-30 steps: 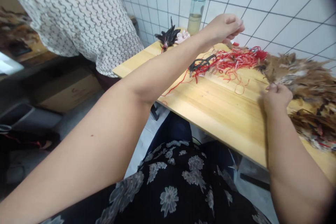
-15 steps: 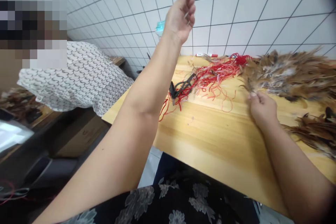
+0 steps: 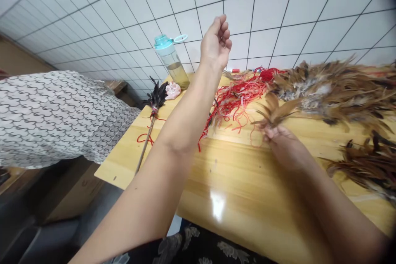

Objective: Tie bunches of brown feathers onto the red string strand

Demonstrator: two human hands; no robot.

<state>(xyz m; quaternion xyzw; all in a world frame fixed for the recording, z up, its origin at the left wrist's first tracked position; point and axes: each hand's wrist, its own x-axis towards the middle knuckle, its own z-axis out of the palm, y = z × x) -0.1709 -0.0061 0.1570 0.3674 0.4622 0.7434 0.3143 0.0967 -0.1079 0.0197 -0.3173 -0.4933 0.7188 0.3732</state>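
My left hand is raised in front of the tiled wall, palm side showing, with its fingers curled in. Whatever those fingers may hold cannot be made out. Low over the table, my right hand pinches a small bunch of brown feathers by the base, tips fanned upward. Just behind it spreads a large pile of brown feathers. To its left lies a tangle of red string. Beside my left forearm rests a stick with black feathers bound to one end and red string around it.
A bottle with a turquoise cap stands near the wall, beside a pinkish crumpled item. Darker feathers lie at the right of the wooden table. A red-capped marker is at the back. Another person's patterned clothing shows at left.
My right hand has moved left from the feather pile with a small bunch of feathers. My left hand is still raised. The view has shifted left, bringing in the bottle and feathered stick.
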